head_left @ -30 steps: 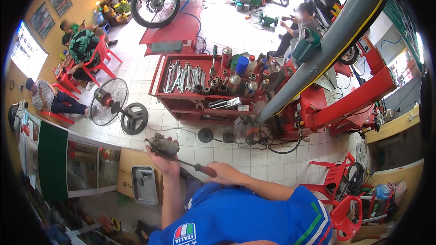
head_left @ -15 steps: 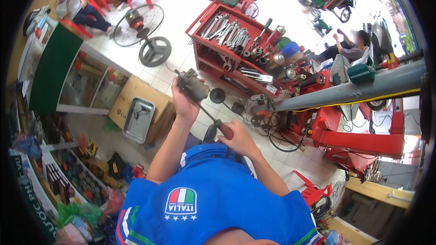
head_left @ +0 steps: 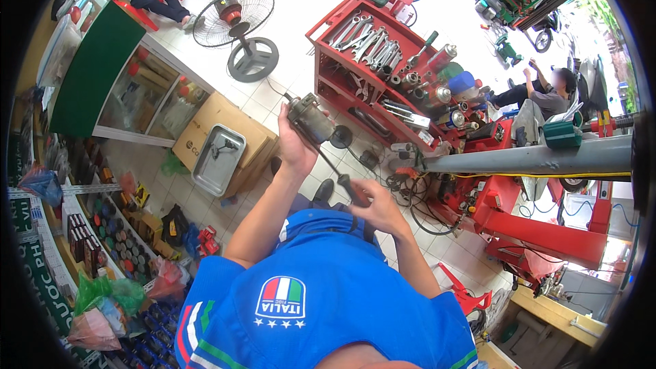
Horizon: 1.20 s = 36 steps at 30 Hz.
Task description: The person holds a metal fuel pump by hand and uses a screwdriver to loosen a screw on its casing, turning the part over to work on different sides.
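Observation:
In front of my chest, my left hand (head_left: pixel 296 149) is wrapped round a grimy grey cylindrical metal motor (head_left: pixel 311 119), tilted with its narrow end up and to the left. My right hand (head_left: pixel 380 206) grips the dark red and black handle of a screwdriver (head_left: pixel 354 190). Its long thin shaft runs up and left to the motor's lower side, beside my left palm. Whether the tip sits in a screw or only touches the casing is hidden.
Beyond my hands stands a red tool cart (head_left: pixel 342 74) with wrenches and spray cans. A metal tray (head_left: pixel 217 164) rests on cardboard boxes at left, below a standing fan (head_left: pixel 234 19). A grey beam (head_left: pixel 519 162) crosses the right side. Another person (head_left: pixel 550 99) sits at far right.
The view has shifted, so the cart, fan and tray appear further right and mostly higher. Both hands keep their hold on the motor and screwdriver, which stay in nearly the same pose.

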{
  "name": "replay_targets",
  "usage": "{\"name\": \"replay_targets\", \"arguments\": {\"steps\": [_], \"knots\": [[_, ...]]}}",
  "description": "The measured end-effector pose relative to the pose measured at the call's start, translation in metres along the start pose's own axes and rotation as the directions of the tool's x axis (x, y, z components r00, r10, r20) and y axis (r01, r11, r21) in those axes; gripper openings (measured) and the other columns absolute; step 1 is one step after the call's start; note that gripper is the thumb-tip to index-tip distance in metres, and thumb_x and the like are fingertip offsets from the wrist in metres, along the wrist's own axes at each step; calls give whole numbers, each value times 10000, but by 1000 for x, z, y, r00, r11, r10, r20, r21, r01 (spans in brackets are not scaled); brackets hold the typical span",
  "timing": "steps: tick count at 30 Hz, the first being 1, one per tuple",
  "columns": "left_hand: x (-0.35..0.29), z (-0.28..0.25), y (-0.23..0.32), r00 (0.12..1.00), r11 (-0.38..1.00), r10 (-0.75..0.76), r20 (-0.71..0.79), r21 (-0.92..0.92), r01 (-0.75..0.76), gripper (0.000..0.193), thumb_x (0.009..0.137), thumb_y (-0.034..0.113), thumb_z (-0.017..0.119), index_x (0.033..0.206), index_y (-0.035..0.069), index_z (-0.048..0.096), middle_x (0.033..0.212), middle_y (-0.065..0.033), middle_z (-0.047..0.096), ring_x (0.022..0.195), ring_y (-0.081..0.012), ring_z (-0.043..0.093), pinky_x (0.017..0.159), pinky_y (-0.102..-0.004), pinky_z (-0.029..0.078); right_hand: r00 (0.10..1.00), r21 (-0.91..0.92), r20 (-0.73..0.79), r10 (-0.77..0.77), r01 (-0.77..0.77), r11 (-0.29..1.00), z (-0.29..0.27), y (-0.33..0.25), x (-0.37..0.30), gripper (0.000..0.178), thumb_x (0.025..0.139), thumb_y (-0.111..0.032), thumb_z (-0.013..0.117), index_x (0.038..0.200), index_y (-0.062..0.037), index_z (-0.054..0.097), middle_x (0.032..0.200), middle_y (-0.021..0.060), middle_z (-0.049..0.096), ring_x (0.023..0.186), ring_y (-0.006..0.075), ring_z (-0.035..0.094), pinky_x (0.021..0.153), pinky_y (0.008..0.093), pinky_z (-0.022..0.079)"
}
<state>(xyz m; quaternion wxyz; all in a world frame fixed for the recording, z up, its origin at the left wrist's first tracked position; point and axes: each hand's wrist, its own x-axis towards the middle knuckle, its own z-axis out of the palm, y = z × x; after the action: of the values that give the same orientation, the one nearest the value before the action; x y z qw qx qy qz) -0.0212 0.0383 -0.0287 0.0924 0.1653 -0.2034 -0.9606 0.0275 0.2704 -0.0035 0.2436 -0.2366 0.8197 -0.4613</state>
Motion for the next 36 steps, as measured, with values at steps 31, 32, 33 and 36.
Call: {"name": "replay_targets", "arguments": {"steps": [31, 32, 33, 36], "knots": [[-5, 7, -4, 1000, 996, -19, 12, 91, 18, 457, 1040, 490, 309, 1186, 116, 528, 1075, -80, 618, 998, -261, 639, 904, -505, 536, 910, -176, 158, 384, -356, 918, 6, -30, 6, 683, 790, -169, 746, 1377, -31, 425, 1158, 231, 629, 1071, 390, 616, 905, 447, 491], [-5, 8, -3, 1000, 996, -12, 12, 89, 11, 450, 1040, 487, 311, 1187, 120, 526, 1078, -78, 618, 1000, -262, 638, 907, -507, 534, 949, -139, 134, 284, -266, 954, 8, -24, 1, 680, 787, -185, 759, 1367, -28, 440, 1150, 230, 631, 1066, 382, 619, 884, 447, 494], [-4, 8, -3, 1000, 996, -5, 12, 86, 4, 443, 1040, 484, 314, 1187, 123, 525, 1081, -77, 617, 1003, -262, 637, 910, -508, 533, 978, -103, 107, 181, -170, 980, 9, -17, -2, 678, 784, -201, 773, 1357, -25, 454, 1142, 229, 633, 1061, 375, 622, 863, 446, 497], [-1, 6, -2, 1000, 996, -6, -5, 91, 6, 425, 1039, 475, 321, 1188, 131, 521, 1091, -72, 618, 1004, -267, 637, 913, -514, 531, 996, -62, 33, 87, -85, 994, 7, -3, -4, 652, 765, -257, 801, 1311, -30, 527, 1163, 220, 630, 1076, 351, 622, 837, 432, 496]]}}
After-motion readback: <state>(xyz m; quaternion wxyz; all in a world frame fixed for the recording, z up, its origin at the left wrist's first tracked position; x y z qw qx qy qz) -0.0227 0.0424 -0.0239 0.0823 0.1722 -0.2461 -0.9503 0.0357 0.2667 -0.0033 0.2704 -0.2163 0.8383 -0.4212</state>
